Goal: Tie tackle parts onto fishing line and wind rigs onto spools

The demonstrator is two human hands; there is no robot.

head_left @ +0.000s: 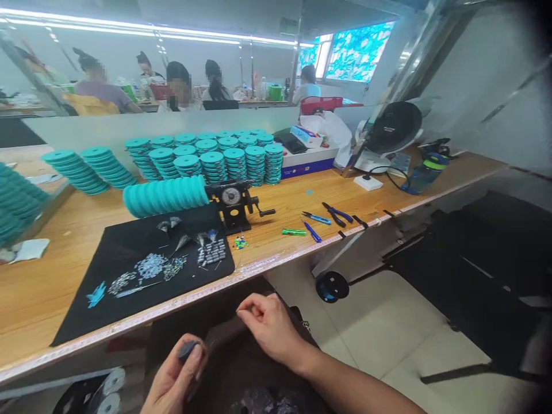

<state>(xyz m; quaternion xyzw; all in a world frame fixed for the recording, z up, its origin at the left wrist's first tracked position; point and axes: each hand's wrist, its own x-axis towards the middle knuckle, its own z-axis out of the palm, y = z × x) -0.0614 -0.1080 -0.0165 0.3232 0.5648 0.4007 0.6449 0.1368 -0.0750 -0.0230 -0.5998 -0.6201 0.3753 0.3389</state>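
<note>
a: what's the left hand (172, 376) got?

b: small dark grey piece (188, 349), pinched tight btwn thumb & fingers, up over the lap.

a: and the right hand (271, 325)?

b: fingertips (252, 305) closed together near the end of a dark brown strip (224, 336). can't tell from here if they're really on it, or on smth too fine to see.

a: so what's the risk?

b: biggest one's a loose pinch, imo. that grey piece is small, so if it slips it'd prob land in the dark cloth (259, 368) on the lap & be a pain to spot.

a: what about the bench?

b: black mat (107, 282) sits right at the front edge, covered in loose beads (150, 265) & small pointed metal bits (211, 252). a sleeve dragging over it could scatter the lot, maybe prick a finger too.

a: those stacks look shaky.

b: yeah, the teal spools (235, 164) are piled high & the teal roll (164, 195) is tight against the hand-crank counter (233, 201). one hard knock to the bench could tip them, esp reaching across in a hurry. pliers (334, 214) near the edge could go too.
</note>
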